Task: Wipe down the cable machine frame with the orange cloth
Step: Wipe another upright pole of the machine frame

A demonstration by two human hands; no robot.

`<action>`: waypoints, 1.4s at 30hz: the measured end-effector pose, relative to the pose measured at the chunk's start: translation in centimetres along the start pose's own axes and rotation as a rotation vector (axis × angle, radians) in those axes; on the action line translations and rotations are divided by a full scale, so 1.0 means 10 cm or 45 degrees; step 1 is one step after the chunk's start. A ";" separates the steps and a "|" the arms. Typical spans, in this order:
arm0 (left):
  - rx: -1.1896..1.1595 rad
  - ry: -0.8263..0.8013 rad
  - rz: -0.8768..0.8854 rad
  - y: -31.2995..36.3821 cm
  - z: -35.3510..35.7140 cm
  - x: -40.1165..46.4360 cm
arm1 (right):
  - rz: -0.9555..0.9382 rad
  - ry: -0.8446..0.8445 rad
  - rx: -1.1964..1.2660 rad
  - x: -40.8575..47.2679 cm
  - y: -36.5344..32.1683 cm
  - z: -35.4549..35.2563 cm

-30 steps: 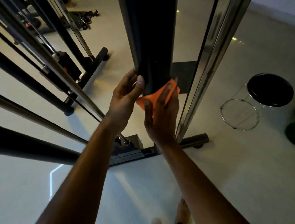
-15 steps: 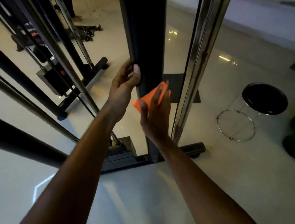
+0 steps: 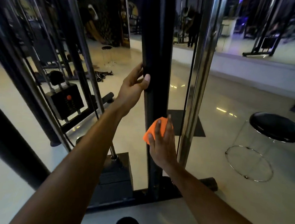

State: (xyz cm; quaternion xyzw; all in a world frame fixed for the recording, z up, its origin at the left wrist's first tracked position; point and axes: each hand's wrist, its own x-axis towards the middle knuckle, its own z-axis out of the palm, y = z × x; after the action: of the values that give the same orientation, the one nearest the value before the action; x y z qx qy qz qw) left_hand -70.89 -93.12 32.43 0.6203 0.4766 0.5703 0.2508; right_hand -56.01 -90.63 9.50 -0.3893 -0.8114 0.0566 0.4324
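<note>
A black upright post of the cable machine frame rises through the middle of the view. My left hand grips its left edge, fingers curled around it. Lower down, my right hand presses the folded orange cloth flat against the post's right face. A chrome guide rod stands just right of the post, close to my right hand. The frame's black base bar lies on the floor below.
A black weight stack with an orange pin and several slanted chrome and black bars stand to the left. A round black stool on a chrome ring base stands at the right. A dark floor mat lies behind the rod. A mirror wall is behind.
The view has tilted up and now shows the room beyond. My right hand has slid the cloth down the post, so it sits well below my left hand, which still grips the post.
</note>
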 end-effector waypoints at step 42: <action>0.182 0.127 -0.080 -1.52 0.41 -0.84 | -0.014 0.259 0.081 -0.21 0.28 0.58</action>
State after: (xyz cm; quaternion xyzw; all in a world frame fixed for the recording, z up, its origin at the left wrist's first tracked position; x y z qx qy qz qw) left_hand -70.78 -93.13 14.61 0.5920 0.5472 0.5570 0.1998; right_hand -58.00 -88.71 3.34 -0.3747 -0.7632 0.0400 0.5249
